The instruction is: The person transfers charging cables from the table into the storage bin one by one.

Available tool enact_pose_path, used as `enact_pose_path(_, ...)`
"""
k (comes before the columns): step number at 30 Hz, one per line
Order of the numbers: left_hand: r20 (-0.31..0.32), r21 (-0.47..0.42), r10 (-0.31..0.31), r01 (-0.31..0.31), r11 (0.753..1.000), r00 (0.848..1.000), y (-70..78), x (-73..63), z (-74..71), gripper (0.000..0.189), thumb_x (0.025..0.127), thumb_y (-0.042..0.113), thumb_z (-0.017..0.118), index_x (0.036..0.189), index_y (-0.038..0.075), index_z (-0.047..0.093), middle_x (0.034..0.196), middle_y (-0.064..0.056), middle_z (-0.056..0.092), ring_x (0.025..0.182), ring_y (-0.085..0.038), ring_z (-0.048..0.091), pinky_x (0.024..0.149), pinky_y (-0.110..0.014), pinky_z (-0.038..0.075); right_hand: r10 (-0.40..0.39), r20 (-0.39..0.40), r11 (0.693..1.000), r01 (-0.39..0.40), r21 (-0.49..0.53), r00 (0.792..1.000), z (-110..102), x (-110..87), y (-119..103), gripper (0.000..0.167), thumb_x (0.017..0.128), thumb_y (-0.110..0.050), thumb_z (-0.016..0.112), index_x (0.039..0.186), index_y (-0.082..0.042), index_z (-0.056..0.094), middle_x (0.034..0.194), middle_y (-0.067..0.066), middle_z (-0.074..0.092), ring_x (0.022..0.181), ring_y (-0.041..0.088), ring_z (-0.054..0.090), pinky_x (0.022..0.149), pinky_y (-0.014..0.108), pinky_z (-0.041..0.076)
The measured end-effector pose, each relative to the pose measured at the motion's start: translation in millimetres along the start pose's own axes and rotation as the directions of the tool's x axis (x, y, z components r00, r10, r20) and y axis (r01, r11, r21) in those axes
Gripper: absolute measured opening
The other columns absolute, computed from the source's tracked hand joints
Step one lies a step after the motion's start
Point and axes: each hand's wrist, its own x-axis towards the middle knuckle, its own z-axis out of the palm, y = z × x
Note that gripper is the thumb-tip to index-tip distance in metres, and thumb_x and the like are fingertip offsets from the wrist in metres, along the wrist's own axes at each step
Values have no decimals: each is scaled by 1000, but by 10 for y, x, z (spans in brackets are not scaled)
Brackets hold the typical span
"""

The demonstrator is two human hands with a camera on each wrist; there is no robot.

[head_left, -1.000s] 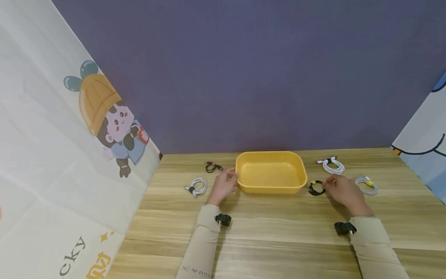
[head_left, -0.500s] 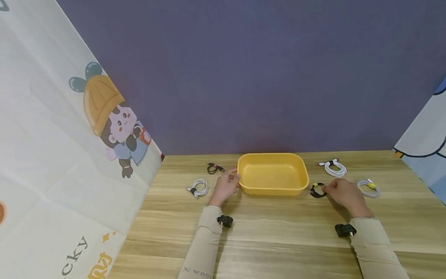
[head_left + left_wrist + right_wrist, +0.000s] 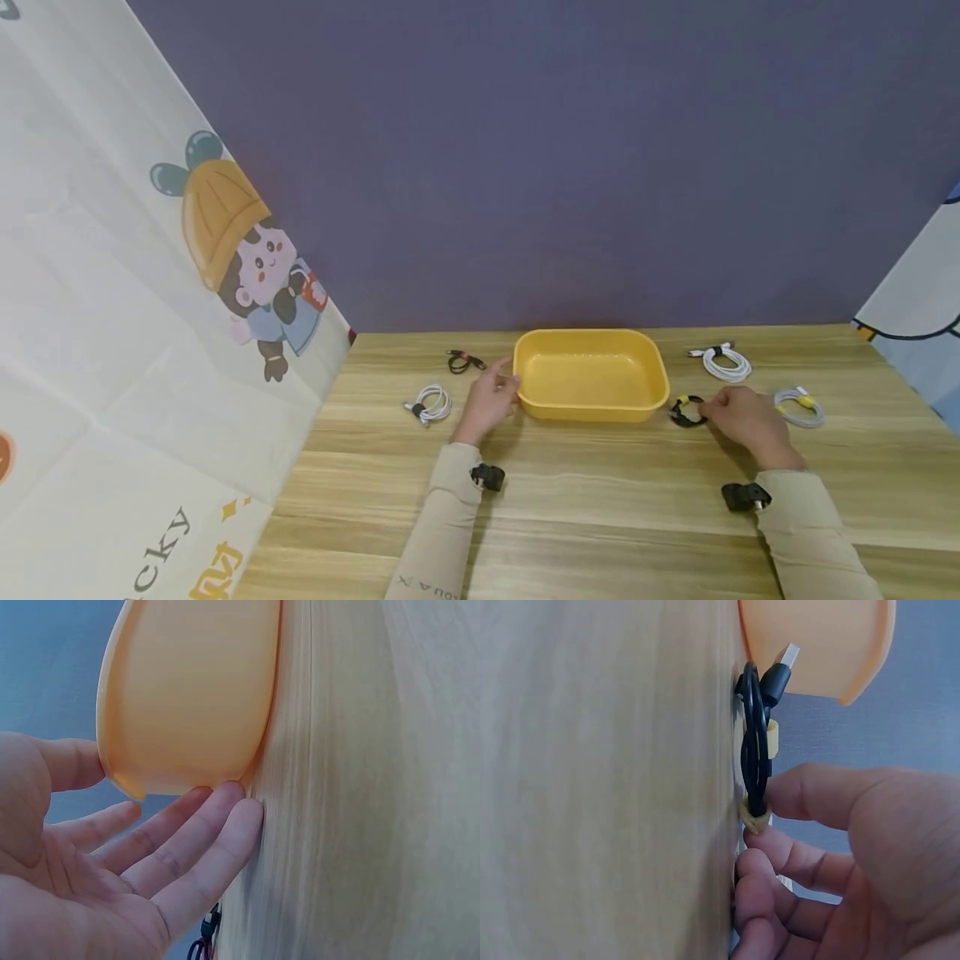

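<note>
A yellow plastic tray [image 3: 592, 414] stands on the wooden table. My left hand [image 3: 489, 406] is at its left end; in the left wrist view, straight fingertips touch the end wall [image 3: 176, 742] and the thumb lies against the rim. To the tray's right lies a coiled black USB cable [image 3: 687, 421], bound with yellow ties. Thumb and index finger of my right hand [image 3: 746, 417] pinch the coil's right edge. The right wrist view shows the black cable [image 3: 751, 742] low against the table, its metal plug towards the tray, the other fingers curled.
A white cable [image 3: 726, 364] and a grey-white cable with yellow ties [image 3: 799, 410] lie near my right hand. On the left are a small black cable [image 3: 465, 362] and a white cable [image 3: 431, 406]. A dark panel [image 3: 585, 208] rises behind the table [image 3: 600, 500].
My right thumb and index finger have come together on the black cable's edge. My left hand stays at the tray's end. The head view has shifted slightly.
</note>
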Motion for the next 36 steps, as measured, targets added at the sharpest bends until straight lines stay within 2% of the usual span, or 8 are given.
enact_pose_path(10,9,-9,17,-17,1000,1000,22,-13,-34,50,105,21,58,154,25,48,116,-20,72,81,-27,74,65,-40,62,-2,-17,1000,2,1,1000,-43,9,2,30,98,-34,59,85,-7,64,72,4,61,62,20,52,53,32,37)
enact_pose_path(18,15,-20,19,-19,1000,1000,4,-24,-32,49,104,20,58,152,25,51,116,-19,72,79,-19,72,65,-39,62,36,-21,999,-36,22,999,-67,-25,-2,28,98,-31,59,91,-5,66,84,11,69,68,23,56,55,31,39)
enact_pose_path(28,13,-23,13,-12,1000,1000,7,-31,-45,49,104,21,58,152,27,51,115,-19,72,83,-25,73,64,-39,62,52,-33,998,-50,46,998,-75,-3,-25,33,98,-32,58,98,-1,71,96,19,73,73,23,63,57,31,44)
enact_pose_path(33,15,-23,13,-13,1000,1000,10,-26,-55,49,104,20,58,152,27,50,115,-19,72,84,-27,74,64,-38,62,62,-54,996,-58,64,997,-65,5,-34,33,99,-33,57,93,-4,71,83,11,72,67,20,60,57,30,42)
enact_pose_path(36,11,-26,18,-18,1000,1000,12,-30,-54,49,104,20,58,152,25,50,114,-20,73,85,-31,74,64,-39,62,60,-74,995,-55,78,995,-72,-13,-59,34,99,-34,58,95,-3,72,81,9,71,66,19,58,56,30,42)
